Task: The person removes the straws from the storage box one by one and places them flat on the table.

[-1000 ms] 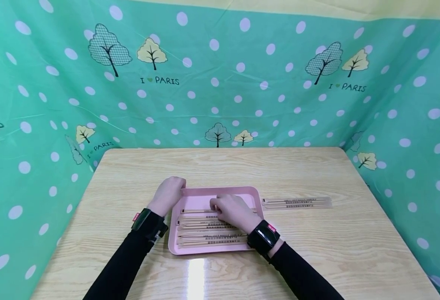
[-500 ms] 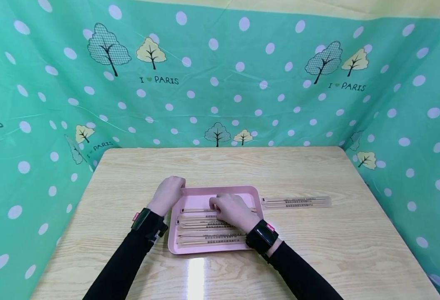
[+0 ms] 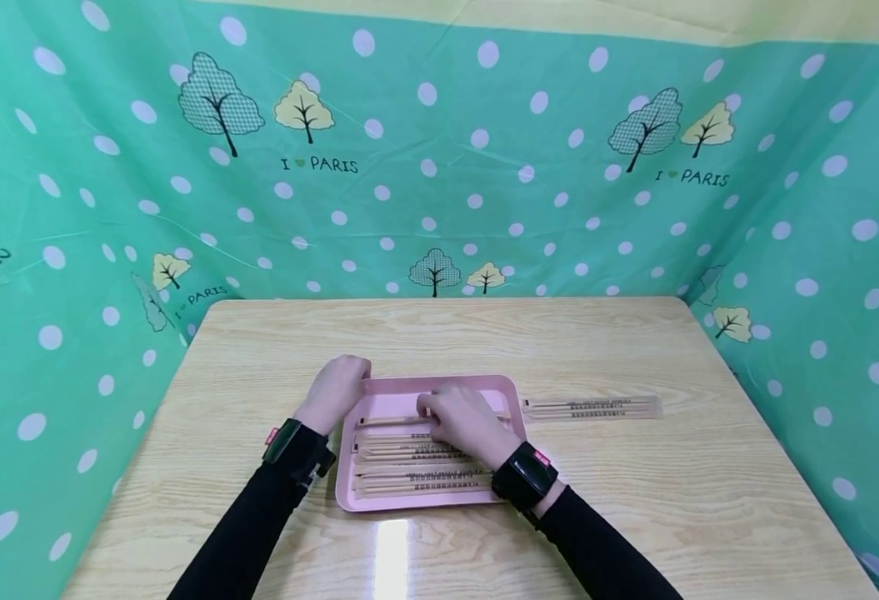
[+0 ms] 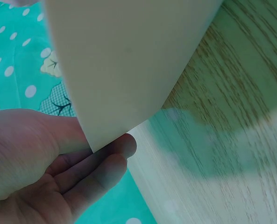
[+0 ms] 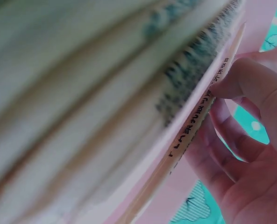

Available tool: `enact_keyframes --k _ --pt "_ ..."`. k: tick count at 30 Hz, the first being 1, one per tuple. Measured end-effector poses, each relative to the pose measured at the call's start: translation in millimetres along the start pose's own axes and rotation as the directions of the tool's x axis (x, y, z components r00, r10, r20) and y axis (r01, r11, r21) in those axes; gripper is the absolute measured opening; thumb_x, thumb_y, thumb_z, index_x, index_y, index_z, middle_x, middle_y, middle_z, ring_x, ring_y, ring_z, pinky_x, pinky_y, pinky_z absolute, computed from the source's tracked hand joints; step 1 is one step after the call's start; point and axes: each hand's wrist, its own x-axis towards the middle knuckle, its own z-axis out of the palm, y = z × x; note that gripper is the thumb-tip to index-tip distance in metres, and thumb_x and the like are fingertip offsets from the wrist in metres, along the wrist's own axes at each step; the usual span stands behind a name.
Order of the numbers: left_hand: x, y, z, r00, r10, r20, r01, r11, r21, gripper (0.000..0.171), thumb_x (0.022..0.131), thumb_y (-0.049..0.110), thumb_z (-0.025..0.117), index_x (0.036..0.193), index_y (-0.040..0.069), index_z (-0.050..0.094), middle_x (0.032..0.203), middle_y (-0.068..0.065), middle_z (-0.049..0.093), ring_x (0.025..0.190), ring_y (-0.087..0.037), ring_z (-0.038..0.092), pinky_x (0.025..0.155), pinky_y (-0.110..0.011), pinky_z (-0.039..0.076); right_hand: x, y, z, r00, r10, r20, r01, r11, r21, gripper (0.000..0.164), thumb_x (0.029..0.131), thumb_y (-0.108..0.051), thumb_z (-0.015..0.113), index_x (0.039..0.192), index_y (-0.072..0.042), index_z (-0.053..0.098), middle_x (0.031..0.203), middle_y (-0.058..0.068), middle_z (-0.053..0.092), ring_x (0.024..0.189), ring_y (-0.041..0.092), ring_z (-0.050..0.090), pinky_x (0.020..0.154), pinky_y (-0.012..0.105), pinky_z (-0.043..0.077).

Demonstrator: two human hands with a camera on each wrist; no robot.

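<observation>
A pink tray [image 3: 439,503] holds several paper-wrapped packets of chopsticks [image 3: 424,479], laid side by side with printed lettering. My left hand [image 3: 334,390] grips the tray's far left corner; in the left wrist view its fingers [image 4: 101,179] curl at the corner of the tray wall [image 4: 124,65]. Over the tray, my right hand [image 3: 469,423] pinches the farthest chopsticks packet [image 3: 390,422] near its middle. Thumb and fingers on that packet [image 5: 194,116] show in the right wrist view, while the hand covers part of it in the head view.
Outside the tray, more wrapped chopsticks [image 3: 592,407] lie on the wooden table [image 3: 679,492], right of the tray's far right corner. A green dotted curtain [image 3: 476,192] stands behind the table and along both sides.
The pinched chopsticks packet has shifted slightly to the left and looks a little raised at its left end. My left hand stays at the tray corner.
</observation>
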Motion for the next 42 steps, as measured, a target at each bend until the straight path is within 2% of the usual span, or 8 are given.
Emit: enact_keyframes --k 5,10,17,22,30,34,39,42 --pt "0.2 0.4 -1.6 1.000 -0.004 0.005 0.004 1.000 0.000 0.022 0.095 -0.013 0.067 0.079 0.002 0.069 0.081 -0.014 0.073 0.068 -0.017 0.053 0.067 -0.032 0.046 0 -5 -18 0.999 -0.013 -0.034 0.012 1.000 -0.018 0.022 0.084 0.001 0.079 0.100 -0.014 0.078 0.090 0.001 0.072 0.076 0.014 0.060 0.062 0.025 0.047" --pt "0.3 0.6 -1.5 1.000 -0.015 0.012 0.015 1.000 0.000 0.022 0.096 -0.013 0.068 0.079 0.002 0.069 0.082 -0.014 0.073 0.068 -0.017 0.055 0.068 -0.034 0.050 -1 -6 -28 0.999 0.001 -0.037 -0.003 0.999 -0.053 0.022 0.086 0.001 0.077 0.102 -0.015 0.078 0.091 0.000 0.071 0.078 0.014 0.059 0.062 0.025 0.045" --pt "-0.1 -0.4 0.0 1.000 -0.002 0.009 0.002 1.000 0.001 0.020 0.094 -0.012 0.070 0.080 0.002 0.070 0.084 -0.014 0.075 0.072 -0.020 0.062 0.071 -0.038 0.056 -3 -7 -30 0.999 -0.004 -0.034 0.003 0.999 -0.051 0.023 0.085 0.002 0.076 0.101 -0.015 0.078 0.089 0.000 0.070 0.076 0.013 0.058 0.058 0.024 0.043" --pt "0.8 -0.8 -0.3 1.000 0.004 0.001 -0.004 1.000 0.004 0.020 0.093 -0.010 0.072 0.078 0.002 0.069 0.082 -0.014 0.074 0.069 -0.019 0.059 0.068 -0.035 0.052 -9 -4 -31 0.999 0.004 -0.036 -0.006 0.998 -0.059 0.022 0.086 0.002 0.076 0.100 -0.015 0.078 0.093 0.000 0.071 0.080 0.014 0.061 0.060 0.025 0.045" --pt "1.3 0.7 -1.1 1.000 -0.002 -0.002 0.002 1.000 0.013 0.020 0.093 -0.010 0.073 0.077 0.002 0.069 0.081 -0.014 0.073 0.067 -0.017 0.054 0.064 -0.031 0.048 -19 5 -37 0.997 -0.009 -0.075 0.002 0.994 -0.106 0.025 0.080 0.004 0.075 0.096 -0.015 0.078 0.087 -0.002 0.069 0.077 0.014 0.059 0.060 0.025 0.043" --pt "0.9 1.6 -1.1 1.000 -0.005 -0.001 0.005 1.000 0.017 0.018 0.093 -0.010 0.073 0.079 0.001 0.069 0.081 -0.014 0.073 0.067 -0.018 0.054 0.063 -0.031 0.048 -25 12 -38 0.995 -0.022 -0.096 0.010 0.991 -0.130 0.025 0.078 0.004 0.075 0.094 -0.016 0.077 0.085 -0.003 0.068 0.075 0.014 0.060 0.062 0.027 0.047" --pt "0.9 1.4 -0.3 1.000 -0.007 -0.001 0.007 1.000 0.027 0.016 0.092 -0.011 0.072 0.082 0.001 0.072 0.086 -0.016 0.076 0.070 -0.019 0.061 0.066 -0.034 0.053 -33 18 -43 0.996 -0.011 -0.089 0.001 0.994 -0.107 0.023 0.080 0.003 0.076 0.094 -0.016 0.076 0.087 -0.003 0.068 0.078 0.015 0.061 0.067 0.031 0.052" --pt "1.0 1.2 -0.1 1.000 -0.015 0.002 0.015 1.000 0.027 0.016 0.092 -0.012 0.071 0.082 0.001 0.072 0.087 -0.016 0.076 0.071 -0.020 0.061 0.066 -0.035 0.053 -37 20 -48 0.997 0.007 -0.075 -0.014 0.995 -0.099 0.021 0.082 0.000 0.079 0.096 -0.016 0.076 0.090 -0.002 0.068 0.083 0.016 0.063 0.063 0.030 0.050"
